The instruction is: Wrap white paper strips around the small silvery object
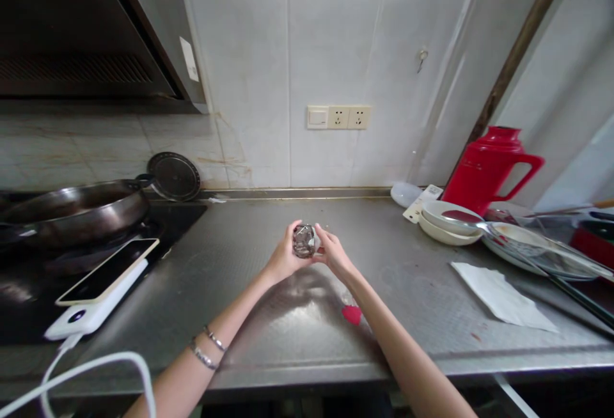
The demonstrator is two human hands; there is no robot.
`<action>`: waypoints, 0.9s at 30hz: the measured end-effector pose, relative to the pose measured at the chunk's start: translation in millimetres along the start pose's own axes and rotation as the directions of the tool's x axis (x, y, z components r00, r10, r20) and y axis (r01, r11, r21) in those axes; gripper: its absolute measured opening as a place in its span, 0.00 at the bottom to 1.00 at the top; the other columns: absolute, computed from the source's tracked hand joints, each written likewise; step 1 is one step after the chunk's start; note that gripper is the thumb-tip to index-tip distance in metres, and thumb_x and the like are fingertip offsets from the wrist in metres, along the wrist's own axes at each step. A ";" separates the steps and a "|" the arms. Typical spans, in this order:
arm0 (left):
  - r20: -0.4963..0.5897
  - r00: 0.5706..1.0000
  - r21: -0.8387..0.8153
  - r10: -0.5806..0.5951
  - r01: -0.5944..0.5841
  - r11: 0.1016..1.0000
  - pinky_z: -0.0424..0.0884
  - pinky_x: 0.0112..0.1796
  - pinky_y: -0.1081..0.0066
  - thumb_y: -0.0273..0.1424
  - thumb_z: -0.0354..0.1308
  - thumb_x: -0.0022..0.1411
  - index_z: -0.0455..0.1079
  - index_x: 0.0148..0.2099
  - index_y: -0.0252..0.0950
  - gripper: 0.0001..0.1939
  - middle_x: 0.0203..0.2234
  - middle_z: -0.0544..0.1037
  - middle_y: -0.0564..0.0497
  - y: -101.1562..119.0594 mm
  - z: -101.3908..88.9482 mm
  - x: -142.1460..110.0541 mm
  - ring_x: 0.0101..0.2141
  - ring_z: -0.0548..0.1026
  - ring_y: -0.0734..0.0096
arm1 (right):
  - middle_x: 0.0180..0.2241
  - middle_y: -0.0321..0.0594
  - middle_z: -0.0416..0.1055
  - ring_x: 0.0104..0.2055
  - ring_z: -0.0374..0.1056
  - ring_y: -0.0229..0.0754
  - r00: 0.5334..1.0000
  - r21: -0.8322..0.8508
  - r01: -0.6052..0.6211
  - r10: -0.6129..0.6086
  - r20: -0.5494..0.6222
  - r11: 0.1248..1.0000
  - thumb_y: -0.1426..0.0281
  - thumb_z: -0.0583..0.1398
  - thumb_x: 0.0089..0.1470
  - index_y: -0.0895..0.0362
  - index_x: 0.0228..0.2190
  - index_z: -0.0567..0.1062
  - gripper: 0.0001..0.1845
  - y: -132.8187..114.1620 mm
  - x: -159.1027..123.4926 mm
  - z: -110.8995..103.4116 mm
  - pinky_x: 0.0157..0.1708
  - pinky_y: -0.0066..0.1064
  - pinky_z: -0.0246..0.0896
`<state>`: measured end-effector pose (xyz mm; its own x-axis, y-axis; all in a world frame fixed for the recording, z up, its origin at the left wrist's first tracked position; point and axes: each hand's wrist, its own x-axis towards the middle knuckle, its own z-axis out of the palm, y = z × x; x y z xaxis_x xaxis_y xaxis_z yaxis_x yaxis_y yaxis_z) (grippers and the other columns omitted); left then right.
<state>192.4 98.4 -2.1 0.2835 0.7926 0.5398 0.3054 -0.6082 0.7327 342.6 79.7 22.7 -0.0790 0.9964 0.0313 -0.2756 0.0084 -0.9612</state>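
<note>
A small grey, see-through object with a faceted, glass-like surface (303, 241) is held over the middle of the steel counter (249, 226). My left hand (286, 253) wraps its left side, fingers curled behind. On the right side my right hand (332, 252) closes on it with thumb and fingertips. Whether it is a cup or a jar I cannot tell. Nearer the front, a pinkish-red item (352, 314) lies on the counter, partly covered by my right forearm; its kind is unclear.
At left, a pan (86, 207) sits on the black cooktop, near a phone (112, 271) on a white power bank (91, 316) with a cable. Rightward are a red thermos (484, 169), stacked bowls (448, 226), a plate with utensils (527, 245) and a paper napkin (501, 296).
</note>
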 end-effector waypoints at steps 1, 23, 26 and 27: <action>-0.014 1.000 -0.020 -0.001 0.001 1.000 0.67 0.51 0.58 0.35 0.71 0.43 0.50 0.62 0.38 0.48 0.51 0.70 0.39 0.6 0.2 0.3 0.50 0.72 0.57 | 0.29 0.39 0.72 0.24 0.66 0.36 1.000 0.035 -0.019 0.019 0.008 0.999 0.51 0.60 0.50 0.59 0.37 0.75 0.24 1.4 1.8 -1.0 0.20 0.27 0.67; 0.004 0.995 -0.059 -0.098 0.098 0.993 0.72 0.43 0.67 0.29 0.68 0.42 0.59 0.58 0.37 0.40 0.44 0.76 0.46 11.4 11.6 -6.8 0.41 0.76 0.64 | 0.48 0.43 0.75 0.51 0.71 0.49 0.796 -0.497 0.581 -0.579 0.178 0.645 0.63 0.55 0.59 0.54 0.43 0.79 0.16 1.4 -6.4 -3.5 0.52 0.42 0.65; -0.025 0.996 -0.102 -0.090 0.087 0.991 0.71 0.44 0.67 0.27 0.68 0.43 0.60 0.55 0.36 0.36 0.45 0.76 0.46 7.4 11.9 -3.9 0.42 0.76 0.65 | 0.49 0.42 0.75 0.54 0.68 0.46 0.692 -0.506 0.699 -0.655 0.303 0.505 0.67 0.53 0.61 0.53 0.45 0.78 0.16 2.8 -9.5 -2.8 0.57 0.43 0.60; -0.040 0.995 -0.110 -0.091 0.086 0.990 0.71 0.44 0.67 0.27 0.67 0.43 0.60 0.55 0.36 0.36 0.46 0.76 0.45 5.6 12.0 -3.2 0.43 0.76 0.64 | 0.49 0.42 0.75 0.55 0.68 0.46 0.655 -0.503 0.733 -0.673 0.344 0.457 0.69 0.53 0.61 0.52 0.46 0.77 0.16 2.9 -10.2 -2.8 0.58 0.44 0.59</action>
<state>204.1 91.9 -4.7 0.2174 0.8460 0.4869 0.2267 -0.5290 0.8178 345.3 69.8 18.8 -0.1954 0.6183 0.7613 0.2983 0.7769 -0.5544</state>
